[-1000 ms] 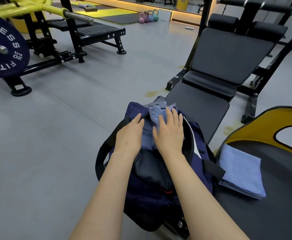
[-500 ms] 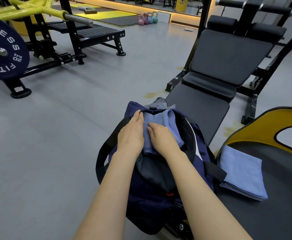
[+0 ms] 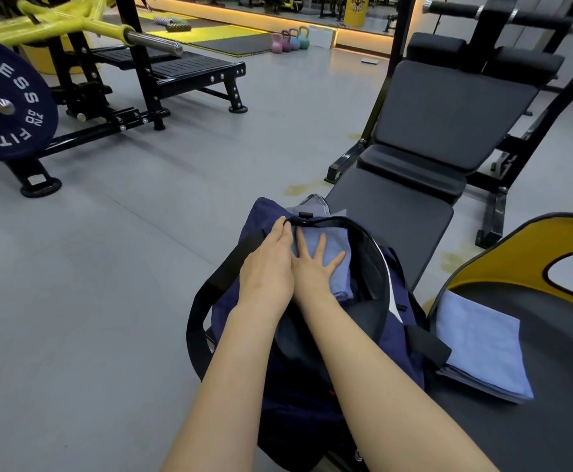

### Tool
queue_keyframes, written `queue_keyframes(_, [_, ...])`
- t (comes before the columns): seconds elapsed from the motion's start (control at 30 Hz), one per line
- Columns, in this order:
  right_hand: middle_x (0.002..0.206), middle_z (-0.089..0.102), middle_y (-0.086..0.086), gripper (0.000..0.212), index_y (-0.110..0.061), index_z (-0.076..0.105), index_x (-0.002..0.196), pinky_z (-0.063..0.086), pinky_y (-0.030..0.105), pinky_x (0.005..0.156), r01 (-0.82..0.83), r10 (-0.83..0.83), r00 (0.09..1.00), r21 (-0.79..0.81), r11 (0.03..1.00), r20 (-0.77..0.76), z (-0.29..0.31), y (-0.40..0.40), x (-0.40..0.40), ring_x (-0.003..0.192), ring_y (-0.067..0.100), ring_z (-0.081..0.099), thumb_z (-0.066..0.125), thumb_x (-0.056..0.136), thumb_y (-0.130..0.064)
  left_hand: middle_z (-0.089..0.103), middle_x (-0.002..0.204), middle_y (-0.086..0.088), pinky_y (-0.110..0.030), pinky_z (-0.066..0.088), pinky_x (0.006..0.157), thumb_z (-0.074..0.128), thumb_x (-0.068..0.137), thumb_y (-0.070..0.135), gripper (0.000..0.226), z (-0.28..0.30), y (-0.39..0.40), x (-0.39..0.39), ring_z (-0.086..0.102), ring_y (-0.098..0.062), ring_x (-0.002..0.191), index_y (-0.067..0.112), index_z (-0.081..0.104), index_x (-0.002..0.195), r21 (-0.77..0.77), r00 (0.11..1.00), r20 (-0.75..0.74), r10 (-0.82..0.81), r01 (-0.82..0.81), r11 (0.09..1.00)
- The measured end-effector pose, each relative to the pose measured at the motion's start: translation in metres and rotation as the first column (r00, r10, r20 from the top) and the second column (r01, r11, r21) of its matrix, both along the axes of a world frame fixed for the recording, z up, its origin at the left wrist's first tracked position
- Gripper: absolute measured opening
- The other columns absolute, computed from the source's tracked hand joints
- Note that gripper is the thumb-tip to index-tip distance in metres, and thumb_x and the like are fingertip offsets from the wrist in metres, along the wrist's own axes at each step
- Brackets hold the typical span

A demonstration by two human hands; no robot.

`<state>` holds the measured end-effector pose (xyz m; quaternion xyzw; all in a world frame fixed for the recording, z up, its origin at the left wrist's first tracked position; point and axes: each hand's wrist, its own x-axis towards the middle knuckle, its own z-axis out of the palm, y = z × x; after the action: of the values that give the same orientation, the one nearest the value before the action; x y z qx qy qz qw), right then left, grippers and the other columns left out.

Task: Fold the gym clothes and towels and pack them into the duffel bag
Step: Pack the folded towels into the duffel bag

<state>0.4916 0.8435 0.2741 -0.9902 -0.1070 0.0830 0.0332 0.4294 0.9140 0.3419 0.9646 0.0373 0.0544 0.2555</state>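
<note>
Both hands lay flat, no grip closed on anything: right hand (image 3: pixel 315 267) pressed palm-down with fingers spread and straight on the folded blue towel (image 3: pixel 337 245) inside the duffel bag (image 3: pixel 402 303); left hand (image 3: pixel 267 267) lay beside it, fingers straight and together, fingertips at the bag's far zipper edge. Forearms ran side by side from the near edge of view, the two hands touching. Bag was navy, mouth open, and sat on the dark padded surface (image 3: pixel 567 386). A black carry strap (image 3: pixel 198 321) looped out on the bag's left side. A grey garment (image 3: pixel 314 207) stuck out at the bag's far end. Just right of the bag, touching it, a second folded blue towel (image 3: pixel 479 349) lay on the surface. Beyond the bag stood an incline bench (image 3: pixel 448 110); far left of the bag, a weight plate (image 3: pixel 9 103) on its rack.
</note>
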Motion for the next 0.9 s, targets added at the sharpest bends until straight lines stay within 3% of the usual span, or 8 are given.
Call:
queue_keyframes(0.2, [0.160, -0.016, 0.005, 0.064, -0.036, -0.001, 0.152, -0.007, 0.066, 0.110, 0.000, -0.002, 0.999, 0.033, 0.999, 0.052, 0.001, -0.009, -0.009, 0.144, 0.039, -0.017, 0.025, 0.096, -0.056, -0.002, 0.159, 0.012, -0.037, 0.036, 0.106, 0.035, 0.089, -0.006, 0.074, -0.004, 0.008, -0.005, 0.033, -0.021, 0.138, 0.017, 0.007, 0.153, -0.020, 0.997, -0.072, -0.031, 0.030, 0.999])
queue_keyframes(0.27, [0.159, -0.011, 0.014, 0.077, -0.033, 0.001, 0.153, -0.006, 0.057, 0.115, 0.062, -0.068, 0.992, 0.062, 0.996, 0.103, 0.001, -0.017, -0.012, 0.145, 0.041, -0.011, 0.014, 0.087, -0.070, -0.004, 0.159, 0.011, -0.037, 0.036, 0.106, 0.039, 0.087, -0.007, 0.078, -0.006, 0.010, -0.007, 0.032, -0.020, 0.138, 0.017, 0.006, 0.153, -0.033, 0.993, -0.105, -0.056, 0.053, 0.998])
queue_keyframes(0.33, [0.158, -0.012, 0.019, 0.085, -0.029, -0.001, 0.153, -0.004, 0.051, 0.117, 0.131, -0.138, 0.989, 0.098, 0.986, 0.058, -0.001, -0.023, -0.014, 0.144, 0.042, -0.010, 0.015, 0.084, -0.075, -0.006, 0.159, 0.011, -0.036, 0.035, 0.105, 0.036, 0.089, -0.005, 0.074, -0.008, 0.009, -0.008, 0.030, -0.019, 0.139, 0.017, 0.005, 0.153, -0.030, 0.990, -0.115, -0.081, 0.078, 0.997])
queue_keyframes(0.5, [0.159, -0.015, 0.015, 0.084, -0.029, -0.004, 0.153, -0.003, 0.047, 0.118, 0.149, -0.146, 0.989, 0.127, 0.981, -0.032, 0.002, -0.030, -0.014, 0.145, 0.038, -0.012, 0.029, 0.088, -0.071, -0.008, 0.159, 0.009, -0.030, 0.035, 0.101, 0.032, 0.092, -0.004, 0.070, -0.011, 0.005, -0.012, 0.024, -0.017, 0.142, 0.018, 0.003, 0.153, 0.036, 0.982, -0.138, -0.129, 0.135, 0.990])
queue_keyframes(0.7, [0.160, 0.004, 0.016, 0.070, -0.016, 0.010, 0.153, -0.001, 0.037, 0.118, 0.051, -0.081, 0.972, 0.135, 0.990, 0.223, 0.017, -0.044, -0.024, 0.148, 0.026, 0.002, 0.025, 0.098, -0.057, -0.009, 0.160, 0.005, -0.030, 0.037, 0.100, 0.034, 0.092, -0.008, 0.071, -0.013, -0.001, -0.011, 0.025, -0.018, 0.141, 0.014, 0.003, 0.152, 0.129, 0.978, -0.169, -0.124, 0.146, 0.981])
queue_keyframes(0.9, [0.155, 0.030, 0.005, 0.059, -0.013, 0.028, 0.149, 0.005, 0.031, 0.119, -0.018, -0.113, 0.922, 0.332, 0.943, 0.371, 0.036, -0.068, -0.037, 0.145, 0.019, 0.020, 0.035, 0.100, -0.045, -0.009, 0.160, -0.001, -0.029, 0.043, 0.089, 0.039, 0.091, -0.009, 0.074, -0.021, -0.013, -0.008, 0.036, -0.023, 0.134, 0.009, 0.001, 0.152, 0.259, 0.976, -0.188, -0.112, 0.160, 0.952])
